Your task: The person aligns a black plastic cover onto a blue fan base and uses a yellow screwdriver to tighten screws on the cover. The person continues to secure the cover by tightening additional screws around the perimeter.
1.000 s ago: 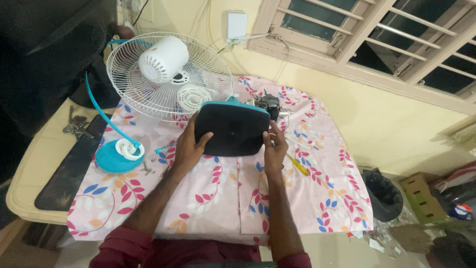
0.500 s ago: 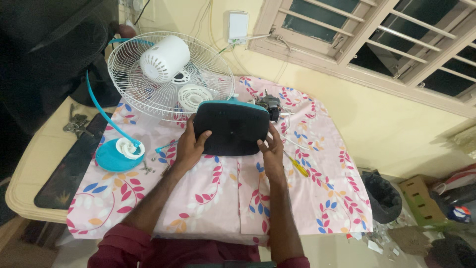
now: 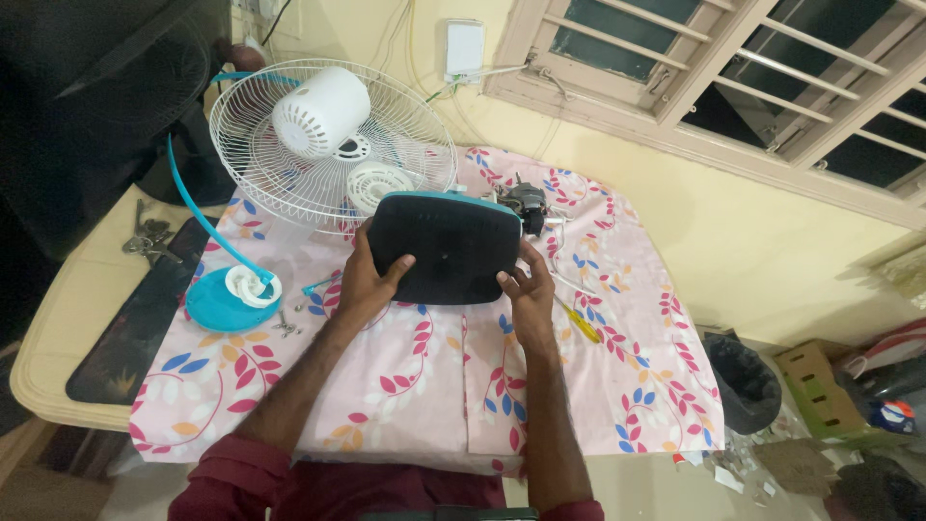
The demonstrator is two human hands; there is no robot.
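I hold a black fan base with a teal rim (image 3: pixel 446 247) tilted up over the table, its flat underside facing me. My left hand (image 3: pixel 367 280) grips its left edge, thumb across the black face. My right hand (image 3: pixel 528 291) cups its lower right corner, fingers against the edge. Just behind the base sits the bare fan motor (image 3: pixel 526 202) with wires trailing from it.
A white wire fan guard (image 3: pixel 289 183) with a white motor cover (image 3: pixel 320 112) lies at the back left. A teal blade hub (image 3: pixel 231 297), loose screws (image 3: pixel 285 326) and a yellow-handled screwdriver (image 3: pixel 582 326) rest on the floral cloth (image 3: pixel 424 386). Keys (image 3: pixel 145 239) lie left; a bin (image 3: pixel 743 381) stands on the right floor.
My right hand slid from the base's right edge down to its lower right corner, and the base tipped slightly more toward me. My left hand kept its grip.
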